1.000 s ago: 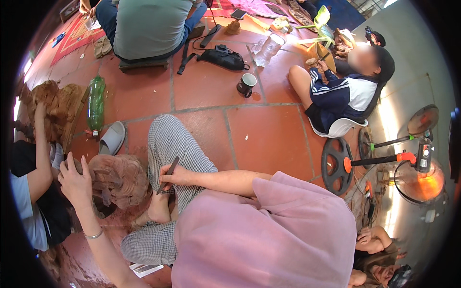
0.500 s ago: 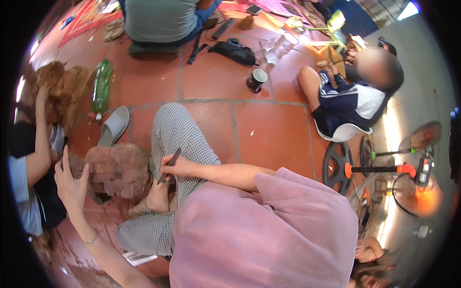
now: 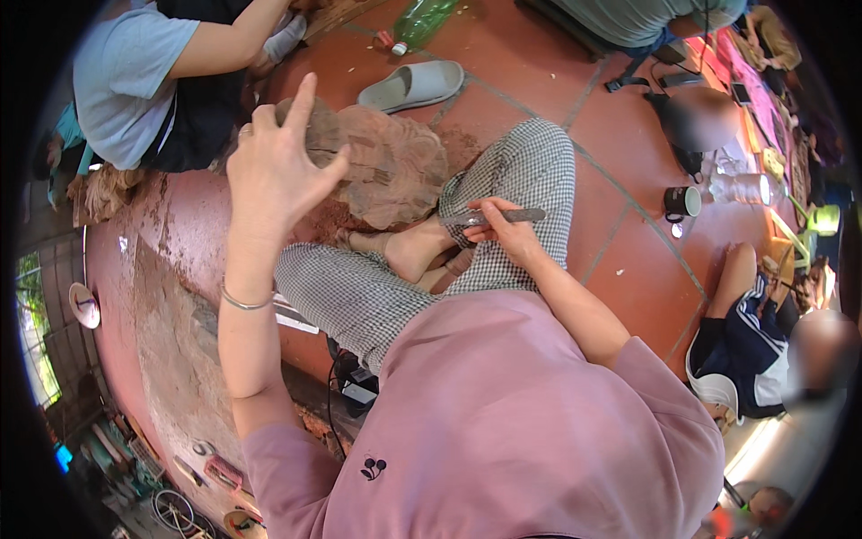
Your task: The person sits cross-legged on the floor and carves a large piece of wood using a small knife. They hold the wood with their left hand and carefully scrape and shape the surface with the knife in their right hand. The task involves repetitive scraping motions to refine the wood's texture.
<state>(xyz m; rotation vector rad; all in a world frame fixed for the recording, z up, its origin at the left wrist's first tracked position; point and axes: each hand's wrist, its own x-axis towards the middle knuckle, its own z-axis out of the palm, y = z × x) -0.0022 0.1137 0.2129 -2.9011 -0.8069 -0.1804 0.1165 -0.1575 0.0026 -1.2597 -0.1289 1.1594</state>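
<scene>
My left hand (image 3: pixel 274 175) is raised with fingers spread and nothing held, overlapping the left side of a carved brown wooden block (image 3: pixel 395 166) in view; whether it touches the block I cannot tell. The block lies on the floor in front of my crossed legs, with rounded relief shapes on its top. Over my knee, my right hand (image 3: pixel 510 235) grips a slim flat metal chisel (image 3: pixel 528 216). The chisel is held nearly level, one end toward the block and the other pointing right.
A grey slipper (image 3: pixel 431 83) and a green bottle (image 3: pixel 424 22) lie beyond the block. A person in light blue (image 3: pixel 135 85) sits at far left. A dark mug (image 3: pixel 681 202) stands on the tiles to the right. Another person (image 3: pixel 754 337) sits at far right. Tools lie at lower left.
The view has swung left, so the block and slipper now appear nearer the middle. My left hand stays spread and raised; my right hand still holds the chisel, now tilted closer to level.
</scene>
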